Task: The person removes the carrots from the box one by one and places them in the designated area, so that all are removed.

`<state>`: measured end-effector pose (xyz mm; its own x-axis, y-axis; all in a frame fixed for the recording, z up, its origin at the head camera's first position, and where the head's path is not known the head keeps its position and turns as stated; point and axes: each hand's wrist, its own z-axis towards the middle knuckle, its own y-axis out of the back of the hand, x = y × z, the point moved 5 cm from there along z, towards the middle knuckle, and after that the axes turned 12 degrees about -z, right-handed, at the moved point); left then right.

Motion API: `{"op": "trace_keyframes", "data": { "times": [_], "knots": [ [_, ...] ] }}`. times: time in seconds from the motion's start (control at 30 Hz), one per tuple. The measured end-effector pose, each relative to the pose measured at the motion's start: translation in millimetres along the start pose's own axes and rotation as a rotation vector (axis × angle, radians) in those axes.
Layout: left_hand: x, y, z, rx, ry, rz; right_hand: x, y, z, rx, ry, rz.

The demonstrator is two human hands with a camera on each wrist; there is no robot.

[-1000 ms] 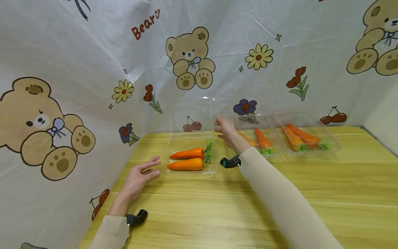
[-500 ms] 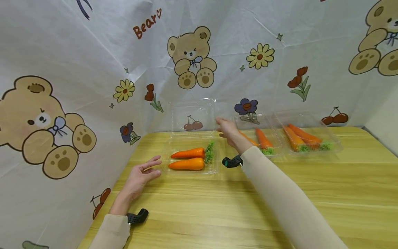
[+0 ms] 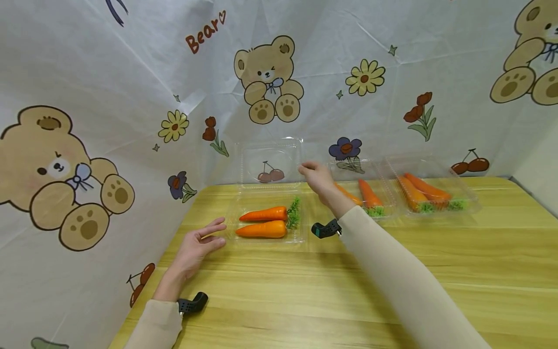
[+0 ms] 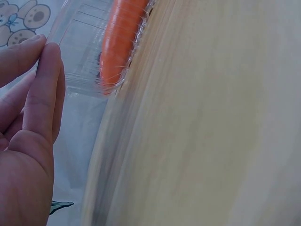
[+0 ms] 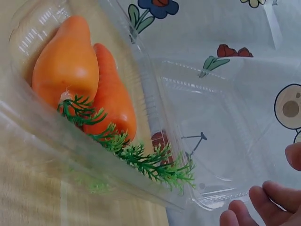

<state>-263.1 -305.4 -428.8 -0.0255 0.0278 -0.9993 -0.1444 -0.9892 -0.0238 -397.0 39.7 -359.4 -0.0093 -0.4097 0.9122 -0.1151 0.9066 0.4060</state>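
A hinged clear plastic box [image 3: 267, 241] stands at the left of the table, its lid [image 3: 250, 165] raised upright at the back. Two orange carrots [image 3: 261, 229] with green leafy tops [image 3: 293, 213] lie inside. At the box's left side is my left hand [image 3: 196, 249], fingers slightly bent, fingertips right at the clear rim. My right hand [image 3: 320, 180] is raised beside the lid's right edge. In the right wrist view its fingertips [image 5: 268, 190] come close to the lid's rim, with the thumb apart from them and nothing between.
Two more clear boxes stand to the right: a nearer box [image 3: 388, 194] with carrots [image 3: 369, 195], partly behind my right hand, and a farther box [image 3: 472, 206] with carrots [image 3: 429, 189]. A bear-print cloth [image 3: 322, 111] rises behind the wooden table [image 3: 279, 295].
My right hand's fingers have drawn closer together beside the lid's right edge. The left hand, the boxes and the carrots stay where they were; the head view shifts slightly.
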Motion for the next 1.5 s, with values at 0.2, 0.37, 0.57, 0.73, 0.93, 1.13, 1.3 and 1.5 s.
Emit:
{"op": "trace_keyframes", "data": {
  "times": [0.2, 0.37, 0.57, 0.73, 0.93, 1.13, 1.3, 1.5],
  "knots": [
    [-0.3, 0.3, -0.3, -0.003, 0.0, 0.001, 6, -8, -2.1, 0.022, 0.132, -0.077],
    [-0.4, -0.3, -0.6, 0.0, 0.0, 0.003, 8, -20, -7.4, 0.102, 0.252, -0.08],
    [0.8, -0.4, -0.3, 0.001, 0.004, 0.003, 10, -31, -11.7, 0.198, 0.318, -0.102],
    [1.4, -0.5, 0.3, 0.005, 0.003, 0.007, 13, -41, -13.6, 0.248, 0.359, -0.136],
    [1.8, -0.7, -0.4, 0.014, -0.002, 0.0, 9, -54, -10.6, 0.286, 0.393, -0.213],
    [1.5, 0.2, -1.9, 0.003, -0.009, 0.004, 5, -59, -8.1, 0.299, 0.391, -0.282],
    [0.3, -0.4, -2.7, -0.004, -0.005, 0.002, 4, -62, -6.0, 0.323, 0.411, -0.374],
    [0.8, -1.9, -1.9, -0.004, 0.005, -0.004, 3, -63, -5.6, 0.365, 0.409, -0.456]
  ]
}}
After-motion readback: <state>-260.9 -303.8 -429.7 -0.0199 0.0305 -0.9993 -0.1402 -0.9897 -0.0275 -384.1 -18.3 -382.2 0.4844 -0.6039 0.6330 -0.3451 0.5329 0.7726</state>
